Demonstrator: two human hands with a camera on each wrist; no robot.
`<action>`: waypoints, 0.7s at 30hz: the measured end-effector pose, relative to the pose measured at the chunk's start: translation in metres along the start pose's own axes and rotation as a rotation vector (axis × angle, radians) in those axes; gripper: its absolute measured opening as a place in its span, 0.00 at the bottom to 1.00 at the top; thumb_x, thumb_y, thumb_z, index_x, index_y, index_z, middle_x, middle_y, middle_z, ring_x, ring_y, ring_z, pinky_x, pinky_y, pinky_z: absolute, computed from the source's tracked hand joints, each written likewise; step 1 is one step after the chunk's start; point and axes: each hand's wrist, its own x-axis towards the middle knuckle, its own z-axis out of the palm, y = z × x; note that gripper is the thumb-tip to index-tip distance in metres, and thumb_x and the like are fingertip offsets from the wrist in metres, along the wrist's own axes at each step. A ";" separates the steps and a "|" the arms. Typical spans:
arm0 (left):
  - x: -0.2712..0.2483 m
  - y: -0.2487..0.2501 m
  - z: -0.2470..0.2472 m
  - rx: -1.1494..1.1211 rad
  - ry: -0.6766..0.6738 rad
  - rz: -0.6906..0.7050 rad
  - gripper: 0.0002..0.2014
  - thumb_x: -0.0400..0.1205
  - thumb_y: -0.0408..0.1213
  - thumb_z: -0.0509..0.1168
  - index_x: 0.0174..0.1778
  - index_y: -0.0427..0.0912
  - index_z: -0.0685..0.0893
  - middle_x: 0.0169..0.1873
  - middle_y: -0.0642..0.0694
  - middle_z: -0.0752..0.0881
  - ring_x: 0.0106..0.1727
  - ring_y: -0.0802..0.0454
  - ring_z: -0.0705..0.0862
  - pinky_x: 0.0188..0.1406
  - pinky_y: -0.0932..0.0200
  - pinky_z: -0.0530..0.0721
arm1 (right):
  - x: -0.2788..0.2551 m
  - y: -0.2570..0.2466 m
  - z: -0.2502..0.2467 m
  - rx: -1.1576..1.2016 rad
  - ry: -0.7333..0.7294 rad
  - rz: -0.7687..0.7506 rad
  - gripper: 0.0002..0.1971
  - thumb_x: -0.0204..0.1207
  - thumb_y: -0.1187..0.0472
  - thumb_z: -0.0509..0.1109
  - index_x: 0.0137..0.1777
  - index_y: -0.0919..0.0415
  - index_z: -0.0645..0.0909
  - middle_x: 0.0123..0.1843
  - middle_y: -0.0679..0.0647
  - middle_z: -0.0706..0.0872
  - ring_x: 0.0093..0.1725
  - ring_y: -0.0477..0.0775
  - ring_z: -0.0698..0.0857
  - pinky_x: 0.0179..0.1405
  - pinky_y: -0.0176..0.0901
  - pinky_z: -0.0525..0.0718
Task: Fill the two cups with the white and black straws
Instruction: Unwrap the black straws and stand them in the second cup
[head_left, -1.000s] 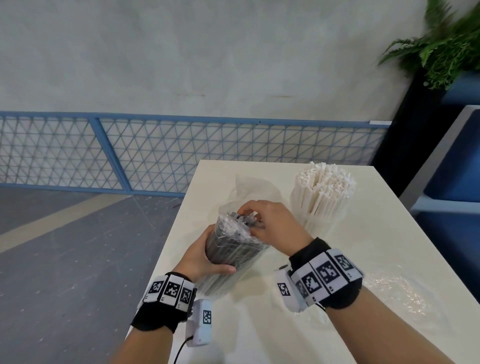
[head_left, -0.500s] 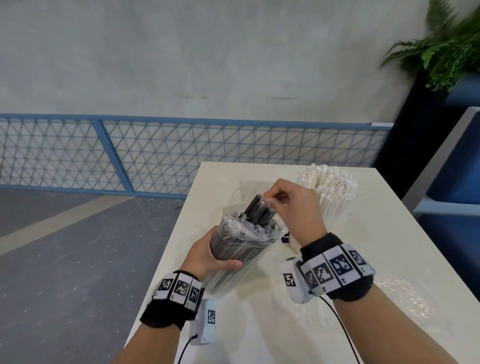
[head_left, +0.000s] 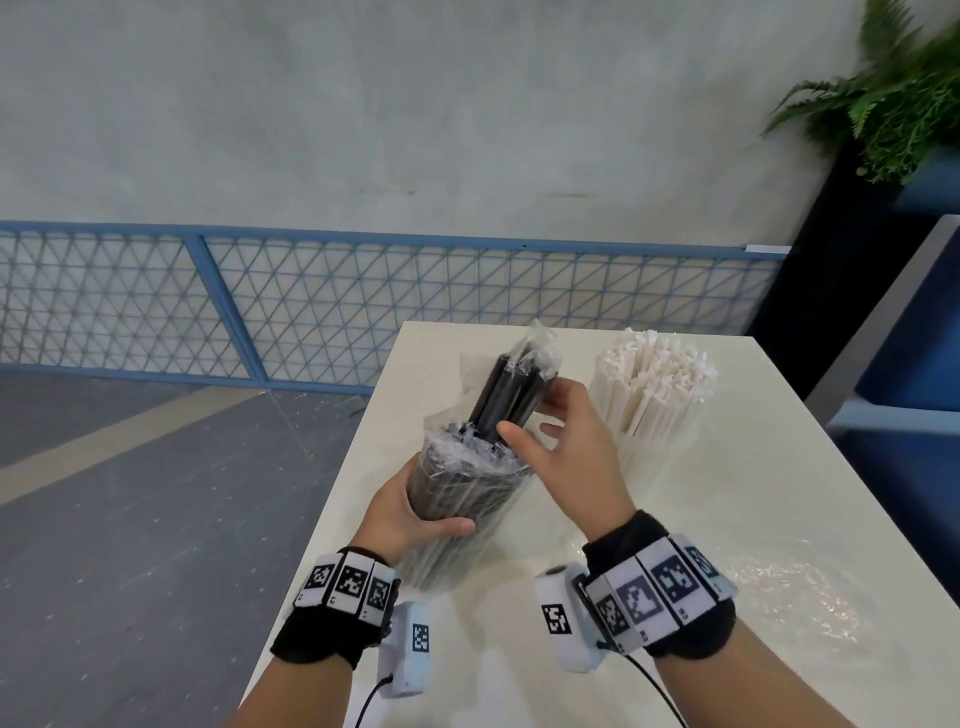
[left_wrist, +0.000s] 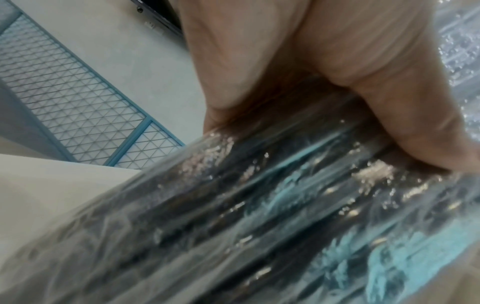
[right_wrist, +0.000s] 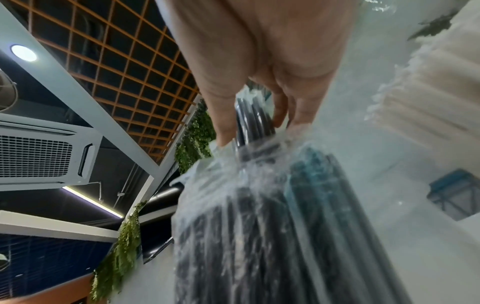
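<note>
1. Table (head_left: 727, 519): white top, carrying everything; crinkled clear film (head_left: 810, 597) lying on it near the right wrist.
2. White straws (head_left: 654, 384): big upright bunch standing at the table's far right, fanning out at the top, just beside the right hand. Their cup isn't showing clearly, can't tell its rim.
3. Black pack (head_left: 467, 483): plastic-wrapped bundle of black straws, standing tilted w/ its top leaning away, left of the white straws. Wrap is torn open at the top.
4. Black straws (head_left: 506, 395): a small clump sticking up out of the pack's open top, a scrap of wrap clinging at the tips.
5. Left hand (head_left: 410, 509): wrapping round the pack's lower half, thumb across the front, fingers curling behind it & out of sight in the head view.
6. Right hand (head_left: 566, 447): thumb & fingers closing round the raised clump from the right side, partly spread, thumb tip at the pack's torn mouth.
7. Left wrist view: showing only the palm (left_wrist: 324, 72) pressing on the glossy wrap (left_wrist: 259, 216), v. blurred; no fingertips visible there.
8. Right wrist view: showing what the head view hides, i.e. thumb (right_wrist: 223, 115) on one side of the clump (right_wrist: 255, 121) & fingers on the other, pinching it just above the wrap.
</note>
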 end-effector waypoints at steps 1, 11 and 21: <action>0.000 0.000 0.000 0.007 -0.014 0.005 0.39 0.53 0.39 0.85 0.59 0.59 0.77 0.53 0.56 0.88 0.56 0.63 0.85 0.58 0.62 0.81 | 0.001 0.002 0.003 -0.011 -0.014 0.017 0.27 0.67 0.52 0.78 0.62 0.58 0.73 0.55 0.45 0.81 0.55 0.44 0.82 0.54 0.28 0.80; 0.002 0.011 0.008 0.124 -0.043 0.066 0.36 0.55 0.35 0.85 0.51 0.66 0.74 0.49 0.63 0.85 0.49 0.76 0.83 0.53 0.73 0.79 | 0.018 0.003 0.030 0.285 0.162 0.357 0.20 0.58 0.55 0.84 0.46 0.64 0.84 0.43 0.57 0.90 0.45 0.56 0.89 0.51 0.58 0.88; 0.005 0.009 0.000 0.097 0.012 0.003 0.33 0.57 0.32 0.84 0.53 0.58 0.76 0.46 0.64 0.83 0.50 0.70 0.82 0.49 0.74 0.78 | 0.045 -0.022 0.001 0.631 0.209 0.204 0.11 0.66 0.67 0.78 0.48 0.63 0.82 0.41 0.51 0.87 0.40 0.41 0.87 0.41 0.29 0.83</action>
